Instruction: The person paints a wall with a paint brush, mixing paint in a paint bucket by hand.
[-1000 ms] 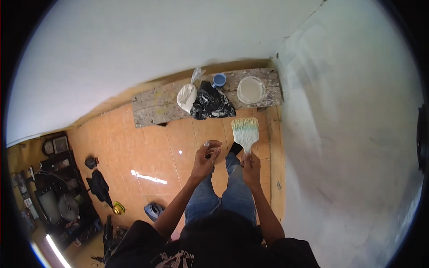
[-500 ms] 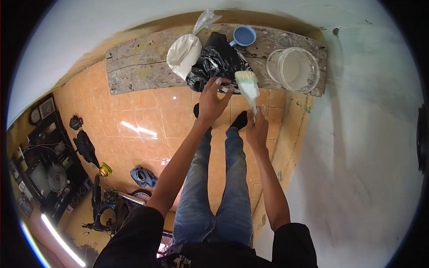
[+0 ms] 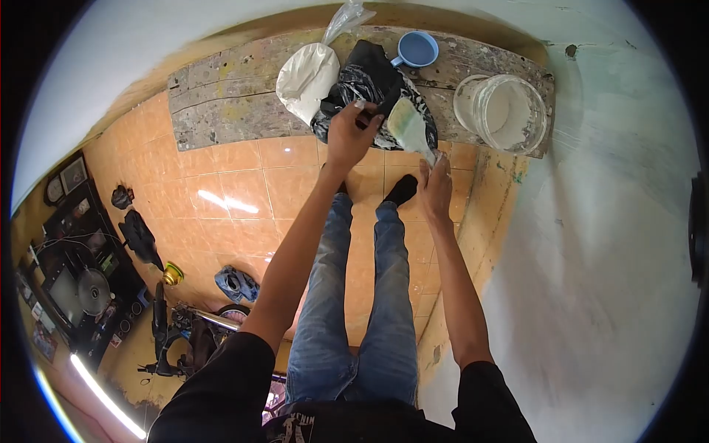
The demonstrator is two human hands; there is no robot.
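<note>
My right hand [image 3: 436,186] grips the handle of a wide paintbrush [image 3: 410,127], whose pale bristles lie over the black plastic bag [image 3: 373,77]. White smears mark the bag. With bent fingers, my left hand [image 3: 348,140] pinches the near edge of that bag; part of the grip is hidden behind the fingers. Left of the bag, touching it, sits a clear plastic bag of white powder [image 3: 306,81] with its loose top pointing away. A blue mug [image 3: 417,49] with liquid in it stands just beyond the black bag.
Everything rests on a worn wooden bench [image 3: 221,103]. At its right end is a white-coated clear bucket [image 3: 543,111], near the wall [image 3: 613,221]. Below lies the tiled floor [image 3: 229,173], with a bicycle [image 3: 181,336] and a crumpled denim cloth [image 3: 236,283] to the left.
The brush has tipped left and down onto the black bag, its handle end moving right. My left hand has closed in on the bag's edge. The view has shifted slightly.
</note>
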